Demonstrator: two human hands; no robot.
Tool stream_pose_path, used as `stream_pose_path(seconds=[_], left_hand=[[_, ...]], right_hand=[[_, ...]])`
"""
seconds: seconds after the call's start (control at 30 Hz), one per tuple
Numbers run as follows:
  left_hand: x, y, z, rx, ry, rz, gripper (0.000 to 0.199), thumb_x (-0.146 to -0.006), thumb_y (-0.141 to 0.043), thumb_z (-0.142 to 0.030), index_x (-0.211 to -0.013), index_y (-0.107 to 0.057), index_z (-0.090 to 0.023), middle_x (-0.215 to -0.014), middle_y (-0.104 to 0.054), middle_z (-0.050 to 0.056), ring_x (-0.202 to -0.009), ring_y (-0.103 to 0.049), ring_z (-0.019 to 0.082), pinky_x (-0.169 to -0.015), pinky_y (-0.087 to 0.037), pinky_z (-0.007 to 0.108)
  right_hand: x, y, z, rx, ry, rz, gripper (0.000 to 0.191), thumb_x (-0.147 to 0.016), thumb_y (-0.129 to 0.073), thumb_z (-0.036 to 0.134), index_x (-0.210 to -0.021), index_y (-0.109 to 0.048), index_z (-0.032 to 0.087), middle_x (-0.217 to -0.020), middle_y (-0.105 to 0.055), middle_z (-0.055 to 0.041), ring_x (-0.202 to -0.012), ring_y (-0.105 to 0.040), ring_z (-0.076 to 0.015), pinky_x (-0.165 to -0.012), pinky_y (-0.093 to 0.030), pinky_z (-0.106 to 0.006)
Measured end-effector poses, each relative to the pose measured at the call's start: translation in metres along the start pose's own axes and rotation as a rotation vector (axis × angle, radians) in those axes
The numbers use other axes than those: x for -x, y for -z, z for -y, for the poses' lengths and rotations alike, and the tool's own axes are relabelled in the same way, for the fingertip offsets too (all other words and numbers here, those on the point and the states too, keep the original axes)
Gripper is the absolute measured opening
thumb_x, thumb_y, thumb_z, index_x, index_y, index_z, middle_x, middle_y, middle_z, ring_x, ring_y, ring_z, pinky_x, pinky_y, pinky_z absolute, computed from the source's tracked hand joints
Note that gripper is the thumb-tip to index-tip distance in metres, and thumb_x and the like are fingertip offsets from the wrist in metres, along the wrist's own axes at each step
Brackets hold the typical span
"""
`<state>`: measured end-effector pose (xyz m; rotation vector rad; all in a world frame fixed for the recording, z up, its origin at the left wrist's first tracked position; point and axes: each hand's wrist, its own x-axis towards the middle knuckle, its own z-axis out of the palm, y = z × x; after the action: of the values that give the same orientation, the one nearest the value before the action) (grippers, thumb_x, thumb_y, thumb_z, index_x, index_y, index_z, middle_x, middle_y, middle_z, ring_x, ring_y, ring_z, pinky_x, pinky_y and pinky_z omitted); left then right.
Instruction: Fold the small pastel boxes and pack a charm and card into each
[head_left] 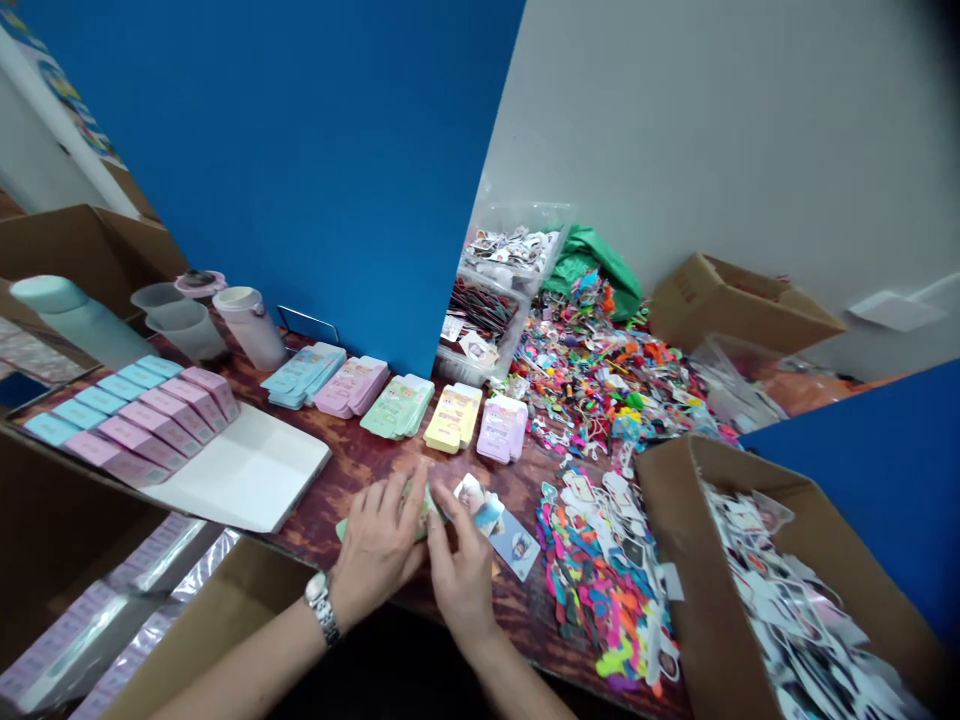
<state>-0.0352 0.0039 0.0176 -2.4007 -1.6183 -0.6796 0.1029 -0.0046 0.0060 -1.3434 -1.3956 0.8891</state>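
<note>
My left hand, with a silver watch on the wrist, lies over a flat green carton near the table's front edge. Its fingers are bent around the carton. From the right, my right hand holds the same carton between thumb and fingers. The palms hide much of the carton. Just right of it lie photo cards. Behind my hands stand stacks of flat cartons: blue, pink, green, yellow and purple.
A tray at left holds folded pink and blue boxes. Behind it stand a bottle, cups and a tumbler. Colourful small items are piled at right, beside a cardboard box of tagged pieces. A blue partition rises behind.
</note>
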Motion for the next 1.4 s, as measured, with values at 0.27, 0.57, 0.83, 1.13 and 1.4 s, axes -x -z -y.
stream_pose_path(seconds=[0.27, 0.57, 0.83, 1.13, 1.4], left_hand=[[0.005, -0.011, 0.009, 0.879, 0.299, -0.178, 0.111, -0.082, -0.07, -0.041, -0.153, 0.014, -0.023, -0.155, -0.027, 0.024, -0.133, -0.047, 0.034, -0.096, -0.052, 0.048], [0.012, -0.036, -0.001, 0.948, 0.257, 0.09, 0.078, -0.081, -0.069, -0.04, -0.145, -0.028, -0.024, -0.137, -0.054, 0.015, -0.122, -0.058, 0.03, -0.099, -0.051, 0.048], [0.013, -0.034, 0.004, 0.841, 0.34, 0.207, 0.071, -0.076, -0.072, -0.046, -0.133, -0.037, -0.02, -0.126, -0.058, 0.013, -0.113, -0.061, 0.031, -0.096, -0.051, 0.049], [0.015, -0.035, 0.022, 0.778, 0.322, 0.224, 0.065, -0.077, -0.07, -0.043, -0.131, -0.042, -0.021, -0.121, -0.059, 0.011, -0.108, -0.062, 0.027, -0.091, -0.052, 0.042], [0.018, -0.042, 0.034, 0.443, 0.174, 0.034, 0.05, -0.08, -0.067, -0.041, -0.122, -0.051, -0.017, -0.107, -0.062, 0.011, -0.098, -0.059, 0.029, -0.085, -0.05, 0.042]], right_hand=[[-0.007, 0.003, -0.01, -0.888, -0.549, -0.188, 0.038, -0.07, -0.082, 0.034, -0.102, -0.066, 0.022, -0.105, -0.071, -0.0028, -0.095, -0.067, -0.0179, -0.082, -0.055, -0.029], [-0.003, 0.031, -0.034, -0.297, -0.367, 0.116, 0.042, -0.084, -0.066, 0.045, -0.118, -0.063, 0.022, -0.106, -0.07, -0.0079, -0.099, -0.065, -0.0243, -0.089, -0.051, -0.039], [-0.026, 0.081, -0.084, 1.016, -0.086, 0.234, 0.074, -0.08, -0.071, 0.039, -0.144, -0.045, 0.012, -0.131, -0.059, -0.0188, -0.123, -0.05, -0.0361, -0.099, -0.044, -0.044], [-0.023, 0.091, -0.07, 0.727, 0.056, 0.123, 0.025, -0.093, -0.048, 0.018, -0.11, -0.066, 0.018, -0.099, -0.064, -0.0101, -0.088, -0.064, -0.0222, -0.077, -0.05, -0.031], [-0.032, 0.101, 0.014, 0.423, 0.307, 0.051, 0.025, -0.095, -0.049, 0.016, -0.111, -0.067, 0.024, -0.098, -0.064, -0.0067, -0.093, -0.059, -0.0203, -0.081, -0.048, -0.032]])
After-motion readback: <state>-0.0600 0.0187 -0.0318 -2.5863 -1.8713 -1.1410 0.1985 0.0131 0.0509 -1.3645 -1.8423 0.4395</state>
